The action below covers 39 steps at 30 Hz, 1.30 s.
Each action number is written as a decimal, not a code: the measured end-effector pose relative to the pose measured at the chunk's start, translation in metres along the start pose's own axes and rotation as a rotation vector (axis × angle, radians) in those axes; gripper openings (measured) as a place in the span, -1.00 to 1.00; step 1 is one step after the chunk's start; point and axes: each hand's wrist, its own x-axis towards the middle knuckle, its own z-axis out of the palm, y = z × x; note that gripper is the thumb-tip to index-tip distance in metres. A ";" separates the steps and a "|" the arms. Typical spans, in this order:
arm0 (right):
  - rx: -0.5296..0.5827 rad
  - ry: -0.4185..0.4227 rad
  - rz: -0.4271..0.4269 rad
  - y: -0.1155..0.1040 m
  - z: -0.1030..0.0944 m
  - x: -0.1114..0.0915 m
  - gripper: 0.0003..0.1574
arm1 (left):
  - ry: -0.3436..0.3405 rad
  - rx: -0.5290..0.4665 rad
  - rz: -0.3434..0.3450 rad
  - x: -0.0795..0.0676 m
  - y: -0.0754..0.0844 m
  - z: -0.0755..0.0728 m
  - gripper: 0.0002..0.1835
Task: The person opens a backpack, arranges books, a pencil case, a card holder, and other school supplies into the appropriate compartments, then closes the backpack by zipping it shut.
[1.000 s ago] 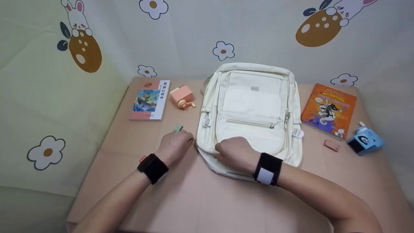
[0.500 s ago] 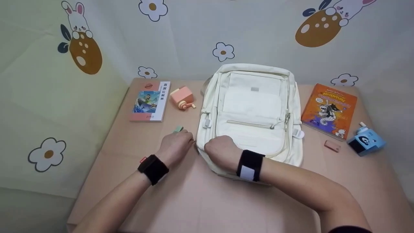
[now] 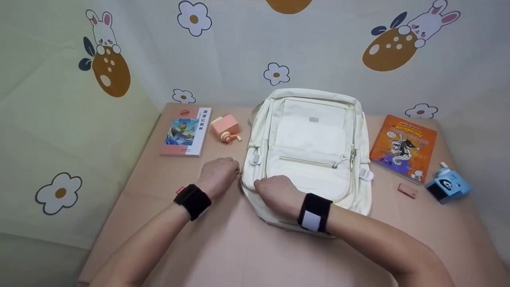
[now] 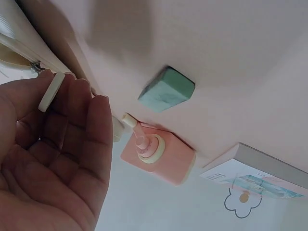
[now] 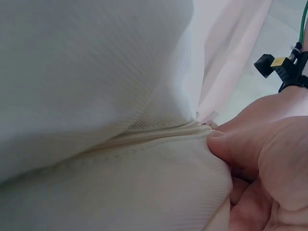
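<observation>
A white backpack (image 3: 310, 135) is on the bench (image 3: 239, 255), a little right of the middle, with its front pocket facing the head camera. The left hand (image 3: 219, 175) is at the lower left side of the bag. Its thumb and forefinger pinch a small pale tab (image 4: 51, 91), and the other fingers are loosely bent. The right hand (image 3: 281, 193) is at the lower left front of the bag. Its fingers are curled, and the thumb presses a fold of the cloth near the zip (image 5: 163, 132).

In the left wrist view, a green block (image 4: 167, 90) lies near the left hand. Behind it are a pink sharpener (image 3: 225, 125) with a crank, and a pink and white book (image 3: 187, 131). On the right of the bag there is an orange book (image 3: 404, 147), just beside it. Nearer to the person are a small pink block (image 3: 407, 190) and a blue sharpener (image 3: 448, 185).
</observation>
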 end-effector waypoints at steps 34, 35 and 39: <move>0.006 0.024 -0.022 0.000 0.003 -0.005 -0.72 | 0.058 -0.048 -0.141 0.071 -0.015 0.016 -0.80; -0.003 0.023 -0.025 0.000 0.003 -0.005 -0.72 | 0.066 -0.053 -0.139 0.071 -0.015 0.016 -0.80; -0.038 0.029 -0.040 -0.002 0.003 -0.001 -0.72 | 0.093 -0.071 -0.137 0.068 -0.018 0.015 -0.83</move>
